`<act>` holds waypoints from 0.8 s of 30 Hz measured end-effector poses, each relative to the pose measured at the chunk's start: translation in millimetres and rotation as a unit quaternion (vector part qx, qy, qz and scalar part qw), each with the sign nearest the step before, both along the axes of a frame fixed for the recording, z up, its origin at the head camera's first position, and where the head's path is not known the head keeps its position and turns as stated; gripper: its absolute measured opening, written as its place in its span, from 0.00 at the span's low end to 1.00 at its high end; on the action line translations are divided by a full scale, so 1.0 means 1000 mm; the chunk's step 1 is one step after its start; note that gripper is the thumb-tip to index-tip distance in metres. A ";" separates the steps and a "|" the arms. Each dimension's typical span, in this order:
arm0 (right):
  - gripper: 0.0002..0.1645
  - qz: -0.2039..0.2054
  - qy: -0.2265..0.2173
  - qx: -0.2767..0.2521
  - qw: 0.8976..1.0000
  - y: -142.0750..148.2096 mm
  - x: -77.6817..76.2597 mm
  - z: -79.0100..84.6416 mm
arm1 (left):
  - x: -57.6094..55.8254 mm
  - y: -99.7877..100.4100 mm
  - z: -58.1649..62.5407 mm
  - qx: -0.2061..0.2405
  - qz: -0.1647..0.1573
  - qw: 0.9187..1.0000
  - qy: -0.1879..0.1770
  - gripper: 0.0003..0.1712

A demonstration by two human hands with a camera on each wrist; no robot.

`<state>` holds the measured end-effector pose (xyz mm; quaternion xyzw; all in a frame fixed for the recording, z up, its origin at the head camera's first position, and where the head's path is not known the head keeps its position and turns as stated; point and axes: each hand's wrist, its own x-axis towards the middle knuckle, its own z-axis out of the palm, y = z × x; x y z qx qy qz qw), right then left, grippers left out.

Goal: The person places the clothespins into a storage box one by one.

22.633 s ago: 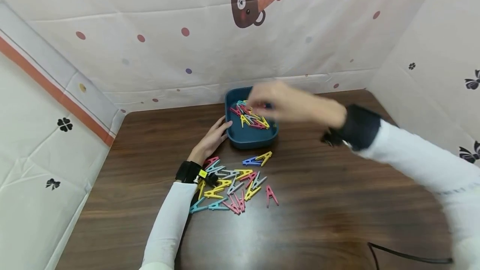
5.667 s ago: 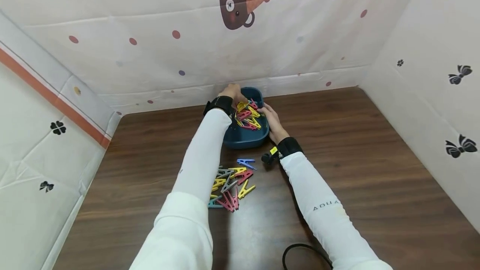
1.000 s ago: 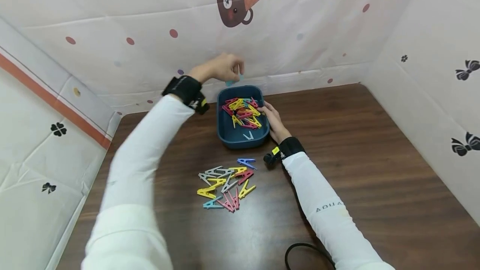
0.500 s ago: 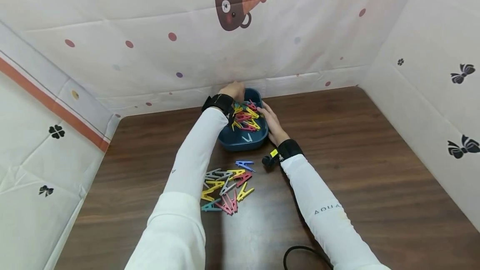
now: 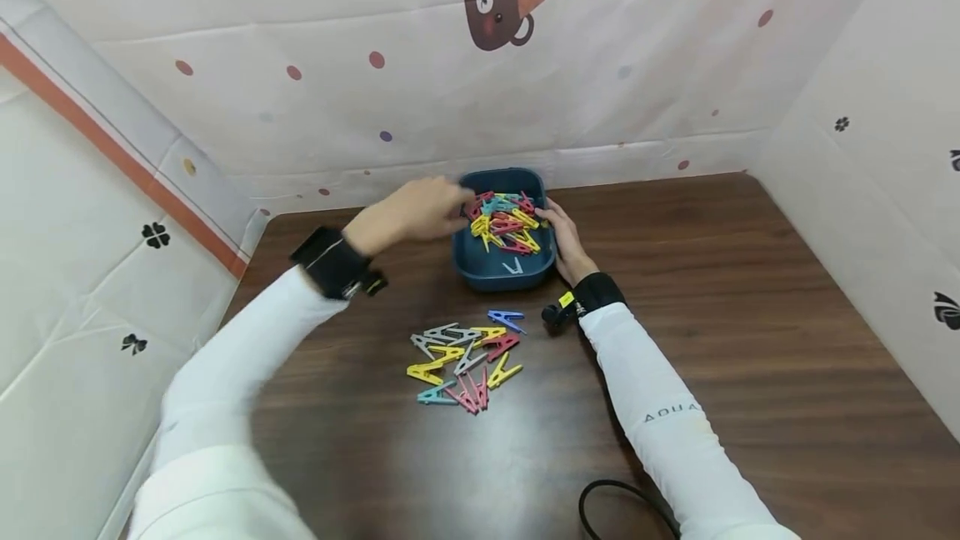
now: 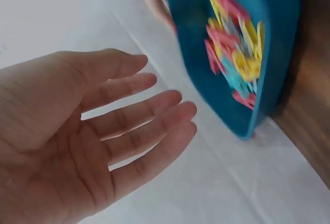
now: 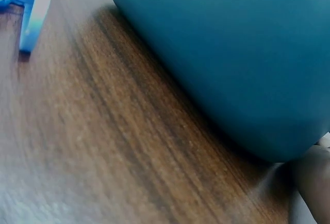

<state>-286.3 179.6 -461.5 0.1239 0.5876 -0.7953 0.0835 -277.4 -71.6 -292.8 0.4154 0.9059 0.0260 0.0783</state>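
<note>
In the head view, a dark blue plastic box (image 5: pixel 493 282) stands near the back of the table, with several coloured clothespins (image 5: pixel 510 223) heaped inside. A pale clothespin (image 5: pixel 513 267) lies apart near its front. My left hand (image 5: pixel 408 213) hovers at the box's left side; in the left wrist view its fingers are spread and the palm (image 6: pixel 56 167) holds nothing. My right hand (image 5: pixel 568 247) grips the right wall, thumb at the rim. The right wrist view shows mainly the box's outer wall (image 7: pixel 232 53) and part of a blue clothespin (image 7: pixel 36 17).
In front of the box lies a loose group of grey, yellow, pink, red and teal clothespins (image 5: pixel 468 361). One blue clothespin (image 5: pixel 506 320) sits nearer the box. A black cable (image 5: pixel 618 486) curves across the table's front. Printed cloth (image 5: pixel 420 107) hangs behind.
My left hand held a light-blue clothespin above the back, dipped into the box, and has now drawn back leftward without it. Earlier the hands had swapped roles; fewer clothespins lie on the table now.
</note>
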 end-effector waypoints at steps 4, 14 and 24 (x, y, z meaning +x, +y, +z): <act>0.38 -0.003 -0.004 0.004 1.000 0.010 0.001 0.003 | 0.059 -0.028 -0.006 -0.012 -0.053 0.998 0.018 0.13; 0.38 -0.015 0.007 0.004 1.000 0.016 -0.004 0.012 | 0.129 -0.065 -0.085 -0.058 -0.054 0.996 -0.036 0.09; 0.37 -0.013 0.007 0.019 1.000 0.007 -0.009 0.017 | 0.131 -0.071 -0.104 -0.023 -0.064 0.997 -0.041 0.08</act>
